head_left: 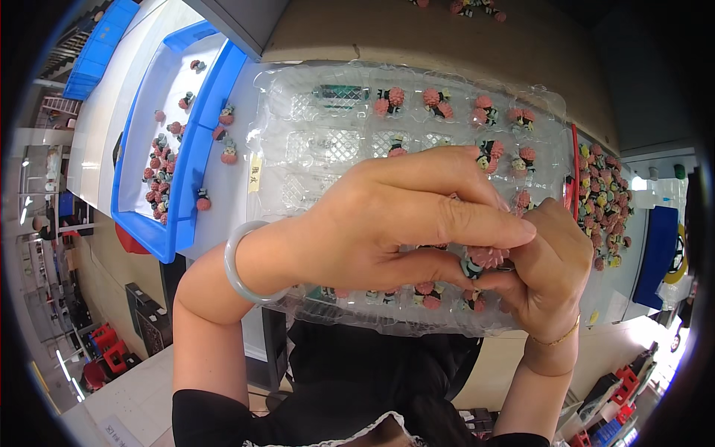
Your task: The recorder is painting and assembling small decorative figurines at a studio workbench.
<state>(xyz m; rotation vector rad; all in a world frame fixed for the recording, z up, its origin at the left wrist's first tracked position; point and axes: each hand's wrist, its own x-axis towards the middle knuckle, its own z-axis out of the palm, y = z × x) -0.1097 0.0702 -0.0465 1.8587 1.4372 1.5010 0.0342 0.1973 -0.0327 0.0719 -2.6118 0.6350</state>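
Observation:
Over a clear plastic compartment tray [283,160], my two hands meet around a small figurine [488,258] with a pink, petalled top and a dark body. My left hand [402,216], a pale bangle at its wrist, is closed, with thumb and fingers pinching the figurine. From the other side, the fingers of my right hand [555,261] curl in and grip it too; part of the piece is covered by the fingers. Similar pink-topped figurines [438,103] lie in several tray compartments, mostly at the right and along the near row. My hands hide the tray's middle.
At the left stands a blue-rimmed bin [179,223] holding scattered figurines, with a few loose ones [229,151] beside it. A dense pile of pink and yellowish figurines [602,197] lies right of the tray. A dark blue object [658,253] stands at the far right.

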